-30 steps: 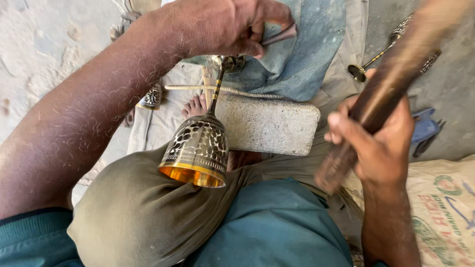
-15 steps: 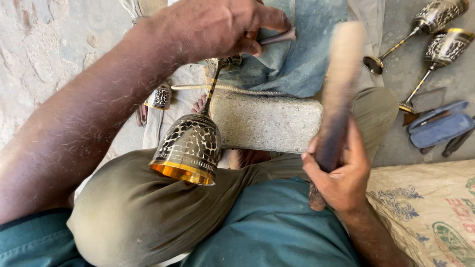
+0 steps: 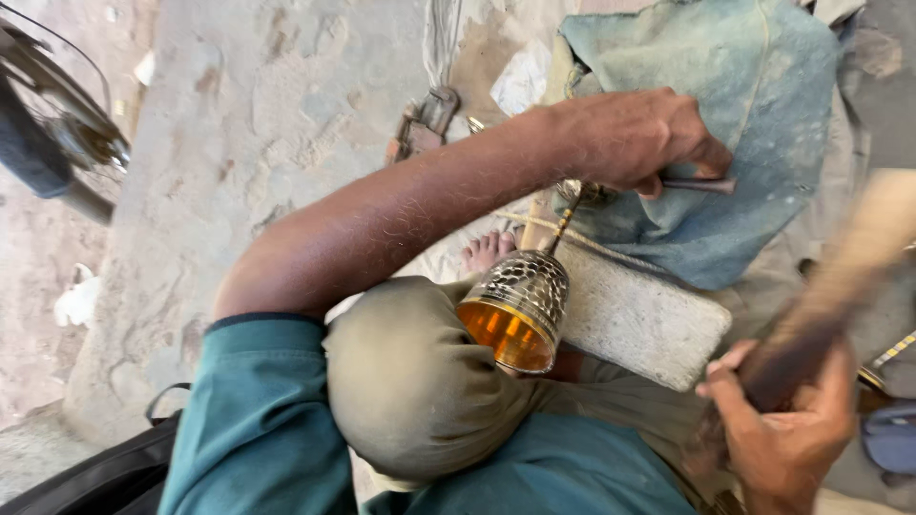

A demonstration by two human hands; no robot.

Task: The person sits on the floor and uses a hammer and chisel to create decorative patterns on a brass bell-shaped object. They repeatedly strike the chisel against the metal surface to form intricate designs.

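I see my left hand point(image 3: 639, 138) closed tight around a thin metal tool point(image 3: 701, 186) by the foot of the goblet point(image 3: 520, 305) lying on its side against my knee point(image 3: 410, 381), while my right hand point(image 3: 782, 429) grips a blurry wooden stick point(image 3: 840, 277).

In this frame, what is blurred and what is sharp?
Head view: the wooden mallet in the right hand is smeared by motion blur; the left hand, the goblet and the stone block are sharp, in even daylight.
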